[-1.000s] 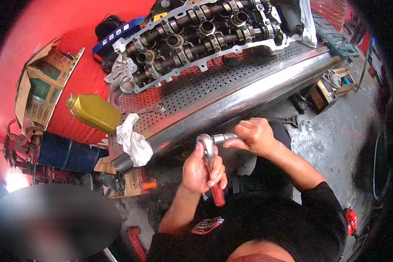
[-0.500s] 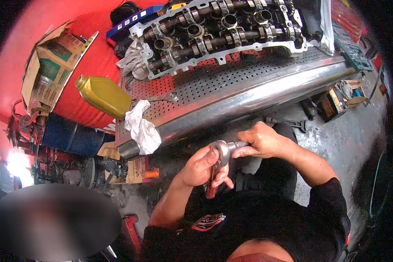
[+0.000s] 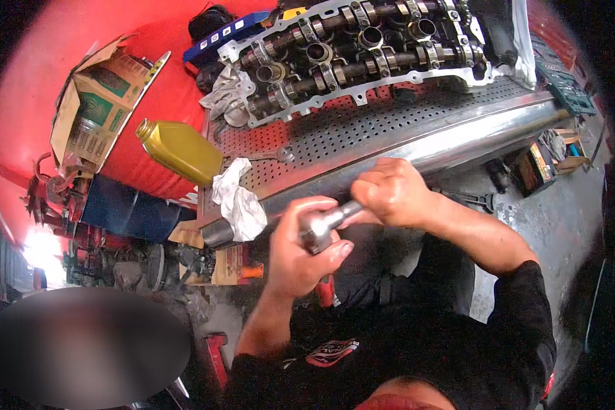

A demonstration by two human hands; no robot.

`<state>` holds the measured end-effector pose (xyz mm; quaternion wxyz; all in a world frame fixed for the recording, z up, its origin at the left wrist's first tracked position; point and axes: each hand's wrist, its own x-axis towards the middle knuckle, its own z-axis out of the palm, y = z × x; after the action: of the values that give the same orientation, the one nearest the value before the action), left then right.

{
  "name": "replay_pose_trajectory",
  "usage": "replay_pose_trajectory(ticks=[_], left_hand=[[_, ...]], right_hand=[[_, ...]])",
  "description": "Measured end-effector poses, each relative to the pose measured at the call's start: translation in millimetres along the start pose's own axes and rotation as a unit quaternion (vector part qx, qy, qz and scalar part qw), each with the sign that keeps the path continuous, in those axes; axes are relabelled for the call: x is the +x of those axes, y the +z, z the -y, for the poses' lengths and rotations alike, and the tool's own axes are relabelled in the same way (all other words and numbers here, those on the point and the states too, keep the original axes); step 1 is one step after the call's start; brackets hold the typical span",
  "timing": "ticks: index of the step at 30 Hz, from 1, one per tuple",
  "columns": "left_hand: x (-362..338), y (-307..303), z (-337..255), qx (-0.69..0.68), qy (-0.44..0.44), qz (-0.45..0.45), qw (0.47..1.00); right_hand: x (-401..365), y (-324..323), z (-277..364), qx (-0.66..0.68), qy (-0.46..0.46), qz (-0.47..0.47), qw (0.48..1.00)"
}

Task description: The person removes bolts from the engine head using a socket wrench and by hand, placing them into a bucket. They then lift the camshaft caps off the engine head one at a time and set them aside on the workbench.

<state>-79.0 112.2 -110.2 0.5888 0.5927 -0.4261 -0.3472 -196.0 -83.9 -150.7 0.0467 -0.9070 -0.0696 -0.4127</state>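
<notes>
In front of my torso, my left hand (image 3: pixel 297 249) curls around the round metal head of a ratchet wrench (image 3: pixel 315 231). Its thumb and fingers wrap the head, and a red part shows just below the hand, seemingly the handle's end. From the head a shiny cylindrical socket (image 3: pixel 339 214) reaches toward my right hand (image 3: pixel 393 195), which is closed in a fist around its far end. The fist hides that end. Beyond both hands, a cylinder head with camshafts (image 3: pixel 358 58) rests on a perforated metal bench (image 3: pixel 389 126).
On the bench lie a combination wrench (image 3: pixel 273 156) and, at its left corner, a white rag (image 3: pixel 238 208). A gold oil bottle (image 3: pixel 181 150) and an open cardboard box (image 3: pixel 99 109) stand by the red drum (image 3: pixel 140 164). A parts box (image 3: pixel 536 167) sits on the floor at right.
Both hands have moved up toward the bench edge, bringing the ratchet along. My left hand has shifted left and wraps the ratchet head more fully. The view has shifted slightly.
</notes>
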Motion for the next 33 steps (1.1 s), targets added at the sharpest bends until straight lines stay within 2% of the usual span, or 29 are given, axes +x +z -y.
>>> replay_pose_trajectory(ticks=[2, 4, 6, 8, 9, 11, 14, 15, 18, 19, 22, 25, 27, 29, 30, 31, 32, 33], left_hand=[[-5, -8, -25, 0.216, 0.15, -0.044, 0.964], [-5, -19, -27, 0.293, 0.226, -0.129, 0.92], [7, -21, -29, 0.188, 0.207, -0.237, 0.93], [23, -30, -28, 0.163, 0.282, -0.246, 0.913], [30, -41, -23, 0.127, 0.311, -0.234, 0.913], [37, -45, -25, 0.142, 0.289, -0.252, 0.913], [54, -48, -20, 0.2, 0.289, -0.281, 0.893], [60, -51, -21, 0.222, 0.293, -0.283, 0.886], [64, -35, -30, 0.189, 0.215, -0.291, 0.913], [67, -25, -33, 0.138, 0.214, -0.301, 0.919], [68, -29, -38, -0.075, 0.155, -0.251, 0.953], [70, -28, -43, -0.14, 0.125, -0.288, 0.939], [66, -32, -46, 0.011, 0.12, -0.235, 0.965], [60, -41, -53, 0.191, 0.097, -0.203, 0.955], [62, -32, -68, 0.311, 0.075, -0.229, 0.919], [66, -34, -75, 0.49, 0.146, -0.181, 0.84], [71, -37, -81, 0.645, 0.213, -0.125, 0.723], [73, -37, -82, 0.636, 0.209, -0.125, 0.732]], right_hand=[[25, 11, 4, 0.028, -0.031, -0.045, 0.998], [55, 16, 4, 0.008, -0.041, -0.051, 0.998], [89, 43, 14, -0.003, -0.021, -0.188, 0.982], [116, 70, 35, 0.11, -0.024, -0.303, 0.946], [125, 79, 34, 0.138, -0.037, -0.321, 0.936], [134, 93, 24, 0.196, -0.063, -0.352, 0.913], [137, 105, 7, 0.235, -0.058, -0.307, 0.92], [139, 109, 4, 0.233, -0.054, -0.319, 0.917], [137, 116, -8, 0.235, -0.053, -0.301, 0.923], [132, 120, -4, 0.244, -0.047, -0.286, 0.926], [134, 108, -13, 0.243, -0.046, -0.24, 0.939], [132, 106, -19, 0.235, -0.043, -0.207, 0.949], [132, 105, -21, 0.246, -0.042, -0.219, 0.943], [128, 103, -19, 0.237, -0.031, -0.253, 0.937], [126, 102, -20, 0.232, -0.026, -0.27, 0.934], [127, 103, -22, 0.187, -0.028, -0.306, 0.933], [127, 101, -24, 0.204, -0.02, -0.292, 0.934], [125, 97, -26, 0.22, -0.014, -0.276, 0.936]])
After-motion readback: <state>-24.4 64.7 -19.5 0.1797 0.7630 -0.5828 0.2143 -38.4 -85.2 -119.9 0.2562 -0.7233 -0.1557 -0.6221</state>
